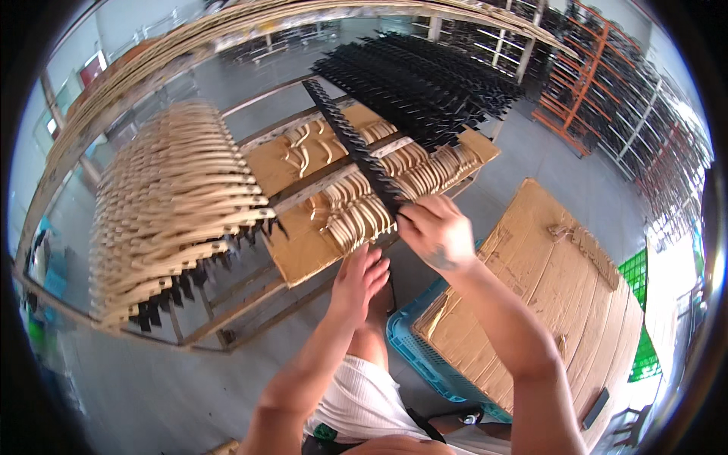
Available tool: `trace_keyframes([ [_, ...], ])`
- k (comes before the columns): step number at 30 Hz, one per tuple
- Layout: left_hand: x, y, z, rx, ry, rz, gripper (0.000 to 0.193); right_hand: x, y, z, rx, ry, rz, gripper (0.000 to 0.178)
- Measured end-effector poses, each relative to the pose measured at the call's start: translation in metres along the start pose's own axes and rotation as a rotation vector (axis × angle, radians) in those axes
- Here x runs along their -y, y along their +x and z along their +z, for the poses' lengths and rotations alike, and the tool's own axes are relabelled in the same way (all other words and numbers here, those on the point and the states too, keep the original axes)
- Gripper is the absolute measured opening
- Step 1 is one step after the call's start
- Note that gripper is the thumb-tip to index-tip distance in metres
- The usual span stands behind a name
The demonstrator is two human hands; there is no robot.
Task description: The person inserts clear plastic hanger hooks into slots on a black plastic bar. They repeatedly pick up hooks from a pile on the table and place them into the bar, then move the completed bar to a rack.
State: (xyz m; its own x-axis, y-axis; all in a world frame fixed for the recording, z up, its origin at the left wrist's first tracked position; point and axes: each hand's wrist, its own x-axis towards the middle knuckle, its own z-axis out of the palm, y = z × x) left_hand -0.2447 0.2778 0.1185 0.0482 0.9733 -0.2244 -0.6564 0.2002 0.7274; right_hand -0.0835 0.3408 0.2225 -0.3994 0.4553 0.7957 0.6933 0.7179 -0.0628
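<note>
My right hand (pixel 440 233) is closed around the near end of a long black toothed bar (pixel 347 136), which slants away to the far left over the work rack. Lower and to the left, my left hand (pixel 358 284) has its fingers stretched out and holds nothing. Just beyond its fingertips lie rows of curved pale wooden pieces (pixel 350 227) on a cardboard sheet (pixel 302 254). More such pieces lie under and beyond the bar, some of them hidden by it. My right hand hides the bar's very end.
A dense stack of pale wooden pieces with black ends (pixel 174 205) fills the left side. Black toothed bars (pixel 417 83) are piled at the back. At right, a cardboard-topped surface (pixel 523 280) stands by a blue plastic crate (pixel 409 341). An orange rack (pixel 588 83) stands farther off.
</note>
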Motion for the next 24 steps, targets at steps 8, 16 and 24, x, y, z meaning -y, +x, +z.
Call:
trace_keyframes([
  [8,-0.021,0.013,0.059,-0.120,-0.139,0.105,0.048,0.074,-0.158,-0.145,0.244,0.157,0.269,0.019],
  [16,0.131,-0.136,0.106,-0.049,-0.271,-0.280,0.012,0.177,-0.373,-0.260,-0.051,0.531,1.304,0.047],
  [24,0.242,-0.192,0.096,0.030,-0.032,-0.602,0.043,0.172,-0.483,-0.423,0.514,-0.022,1.200,0.052],
])
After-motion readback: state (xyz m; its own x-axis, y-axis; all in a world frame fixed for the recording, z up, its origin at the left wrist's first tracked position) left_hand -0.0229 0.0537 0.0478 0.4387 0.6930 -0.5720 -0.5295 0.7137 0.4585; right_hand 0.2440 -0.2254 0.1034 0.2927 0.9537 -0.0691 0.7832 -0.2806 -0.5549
